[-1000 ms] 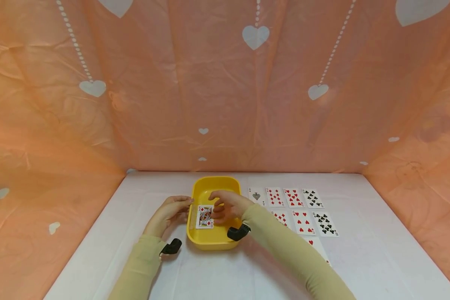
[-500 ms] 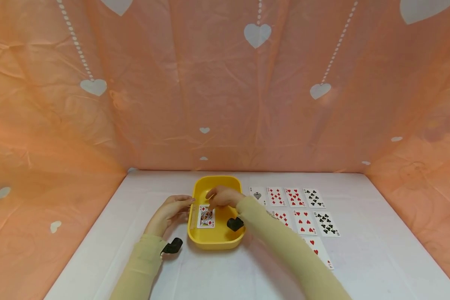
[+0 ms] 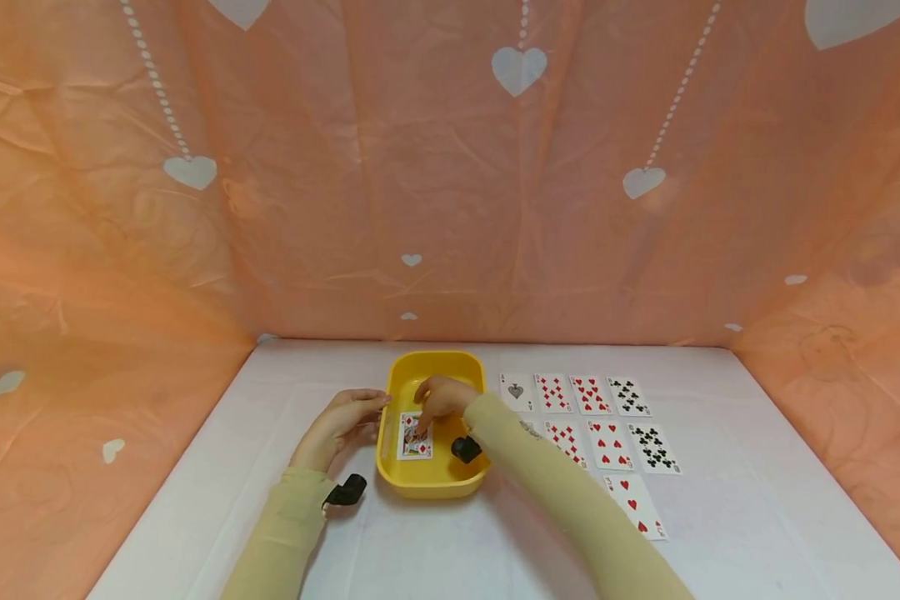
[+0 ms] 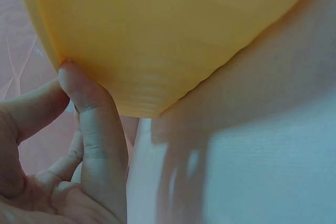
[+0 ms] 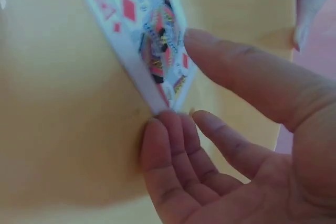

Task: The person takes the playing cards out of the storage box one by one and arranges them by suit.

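Observation:
A yellow plastic tray stands on the white table, and a king of diamonds playing card lies inside it. My left hand pinches the tray's left rim between thumb and fingers. Over the inside of the tray is my right hand. In the right wrist view, the right thumb rests on the side of the playing card and the curled fingertips meet its lower corner. That card looks slightly tilted and blurred there. The left wrist view shows the left thumb against the tray wall.
Right of the tray, several playing cards lie face up in rows, among them the ace of spades, a club card and a three of hearts. My right sleeve covers part of them. A pink-orange curtain encloses the table.
My right hand has come down to the card, and its fingers now touch it. The card has shifted slightly right within the tray. My left hand keeps its place on the rim.

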The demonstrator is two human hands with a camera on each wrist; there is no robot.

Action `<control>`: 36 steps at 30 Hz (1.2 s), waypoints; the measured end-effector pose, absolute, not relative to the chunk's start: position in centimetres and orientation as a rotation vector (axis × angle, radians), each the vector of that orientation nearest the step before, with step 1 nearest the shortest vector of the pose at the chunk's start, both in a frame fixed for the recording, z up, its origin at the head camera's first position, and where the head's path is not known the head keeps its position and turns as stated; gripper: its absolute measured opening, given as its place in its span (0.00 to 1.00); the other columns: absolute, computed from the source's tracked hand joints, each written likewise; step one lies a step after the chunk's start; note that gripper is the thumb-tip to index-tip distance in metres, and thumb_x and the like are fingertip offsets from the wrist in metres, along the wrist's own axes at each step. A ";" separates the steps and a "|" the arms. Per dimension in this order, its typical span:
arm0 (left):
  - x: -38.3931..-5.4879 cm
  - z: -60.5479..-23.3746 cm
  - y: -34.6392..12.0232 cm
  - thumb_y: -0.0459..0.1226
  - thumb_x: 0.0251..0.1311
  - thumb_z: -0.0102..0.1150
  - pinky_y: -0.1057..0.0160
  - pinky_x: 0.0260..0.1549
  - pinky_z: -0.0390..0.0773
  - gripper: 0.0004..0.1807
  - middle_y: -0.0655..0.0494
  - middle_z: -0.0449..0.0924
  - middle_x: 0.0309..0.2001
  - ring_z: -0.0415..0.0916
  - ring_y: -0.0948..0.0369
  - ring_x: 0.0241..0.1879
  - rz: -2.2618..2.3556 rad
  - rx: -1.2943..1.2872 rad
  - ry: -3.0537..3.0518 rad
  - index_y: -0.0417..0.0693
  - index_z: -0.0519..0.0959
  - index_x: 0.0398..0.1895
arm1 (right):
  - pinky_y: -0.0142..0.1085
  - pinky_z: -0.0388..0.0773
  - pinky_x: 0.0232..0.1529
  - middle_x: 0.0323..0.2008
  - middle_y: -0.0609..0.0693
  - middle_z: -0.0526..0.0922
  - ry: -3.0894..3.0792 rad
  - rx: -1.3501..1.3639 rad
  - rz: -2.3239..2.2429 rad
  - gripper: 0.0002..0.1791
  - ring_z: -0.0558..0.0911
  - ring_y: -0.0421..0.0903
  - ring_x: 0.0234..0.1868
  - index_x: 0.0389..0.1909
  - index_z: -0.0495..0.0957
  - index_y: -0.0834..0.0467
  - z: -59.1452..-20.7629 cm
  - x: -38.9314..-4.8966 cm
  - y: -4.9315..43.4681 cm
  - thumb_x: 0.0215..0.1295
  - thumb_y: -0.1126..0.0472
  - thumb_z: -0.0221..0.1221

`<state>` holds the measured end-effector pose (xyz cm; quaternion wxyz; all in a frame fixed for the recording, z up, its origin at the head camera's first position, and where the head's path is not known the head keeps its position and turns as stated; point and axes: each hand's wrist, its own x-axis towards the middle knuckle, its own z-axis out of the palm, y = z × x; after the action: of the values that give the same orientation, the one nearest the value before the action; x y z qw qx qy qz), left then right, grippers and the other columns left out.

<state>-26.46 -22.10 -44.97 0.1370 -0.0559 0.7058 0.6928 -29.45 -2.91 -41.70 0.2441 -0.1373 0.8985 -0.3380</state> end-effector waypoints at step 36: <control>-26.4 -44.9 -22.1 0.34 0.65 0.57 0.66 0.29 0.80 0.19 0.49 0.82 0.32 0.78 0.62 0.30 1.983 -0.159 2.054 0.26 0.72 0.53 | 0.31 0.74 0.35 0.30 0.50 0.79 2.314 -0.481 -1.171 0.13 0.75 0.43 0.30 0.34 0.78 0.62 -42.8 -29.9 -1.4 0.48 0.70 0.70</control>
<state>-26.38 -22.06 -44.89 0.1407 -0.0549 0.7111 0.6867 -29.93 -1.41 -42.83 0.2491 -0.1768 0.8496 -0.4300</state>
